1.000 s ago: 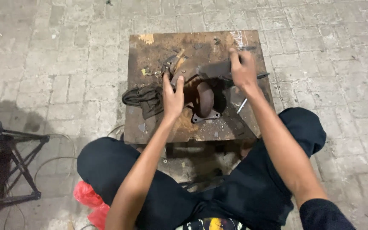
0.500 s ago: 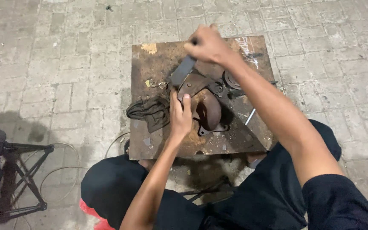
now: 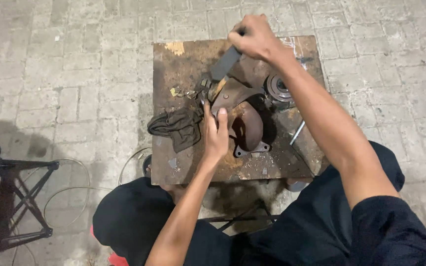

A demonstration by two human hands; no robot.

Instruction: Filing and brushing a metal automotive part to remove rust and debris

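Observation:
A rusty rounded metal housing (image 3: 247, 125) with a flat flange lies on a rusted metal plate (image 3: 183, 59) that serves as a low work surface. My left hand (image 3: 215, 133) presses on the housing's left side, fingers wrapped over its edge. My right hand (image 3: 255, 37) is raised above the plate's far part and grips a dark flat tool (image 3: 225, 64) that points down toward the housing's top. A dark rag (image 3: 178, 127) lies just left of my left hand.
A round bearing-like part (image 3: 278, 87) and a thin metal rod (image 3: 297, 133) lie on the plate's right side. Small bits (image 3: 181, 92) sit near its middle. A black metal stand (image 3: 16, 197) and a loose cable (image 3: 75, 189) are at the left on the paved ground.
My right hand lifted the dark flat tool from the plate's right side and swung it left, over the housing. My left hand stayed on the housing.

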